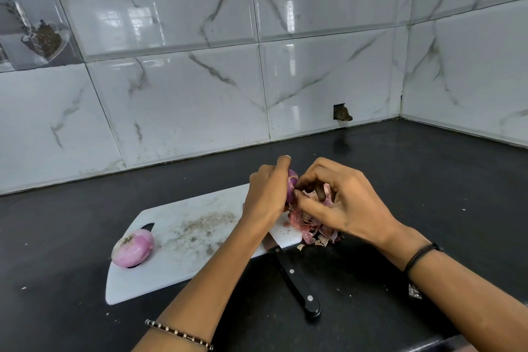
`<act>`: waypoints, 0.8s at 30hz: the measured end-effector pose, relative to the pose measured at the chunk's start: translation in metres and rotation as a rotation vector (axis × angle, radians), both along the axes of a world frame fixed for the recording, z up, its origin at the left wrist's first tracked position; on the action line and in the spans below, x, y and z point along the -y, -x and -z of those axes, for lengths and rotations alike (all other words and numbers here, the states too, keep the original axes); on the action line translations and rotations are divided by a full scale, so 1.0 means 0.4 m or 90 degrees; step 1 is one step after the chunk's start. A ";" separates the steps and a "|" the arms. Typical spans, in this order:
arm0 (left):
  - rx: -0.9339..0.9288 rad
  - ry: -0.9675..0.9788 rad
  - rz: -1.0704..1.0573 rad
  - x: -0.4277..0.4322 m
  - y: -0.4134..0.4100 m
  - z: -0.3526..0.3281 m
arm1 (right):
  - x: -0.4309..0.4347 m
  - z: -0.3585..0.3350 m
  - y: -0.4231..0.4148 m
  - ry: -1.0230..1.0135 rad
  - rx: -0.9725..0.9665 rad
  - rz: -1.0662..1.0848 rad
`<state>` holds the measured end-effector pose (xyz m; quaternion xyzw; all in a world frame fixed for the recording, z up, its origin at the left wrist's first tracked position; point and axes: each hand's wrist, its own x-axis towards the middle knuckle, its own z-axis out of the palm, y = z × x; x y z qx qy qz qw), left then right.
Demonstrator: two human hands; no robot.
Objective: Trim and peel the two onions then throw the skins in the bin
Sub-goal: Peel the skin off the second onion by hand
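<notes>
Your left hand [267,191] grips the second onion [292,186] at frame centre, above the right end of the cutting board [185,237]. Your hands hide most of it, so its axis cannot be told. Your right hand [343,203] curls its fingers against the onion's side, pinching loose skin. The peeled onion [133,248] lies on its side at the board's lower left corner, trimmed end turned to the upper left. The skins [311,228] are heaped at the board's right edge. The knife [291,271] runs from upper left to lower right, handle on the counter [428,168].
</notes>
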<state>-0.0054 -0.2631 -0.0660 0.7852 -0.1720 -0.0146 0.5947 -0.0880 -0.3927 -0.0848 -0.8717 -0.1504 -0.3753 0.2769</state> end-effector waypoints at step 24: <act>-0.251 0.173 0.150 -0.027 -0.015 -0.029 | -0.001 -0.002 -0.003 0.009 0.124 0.033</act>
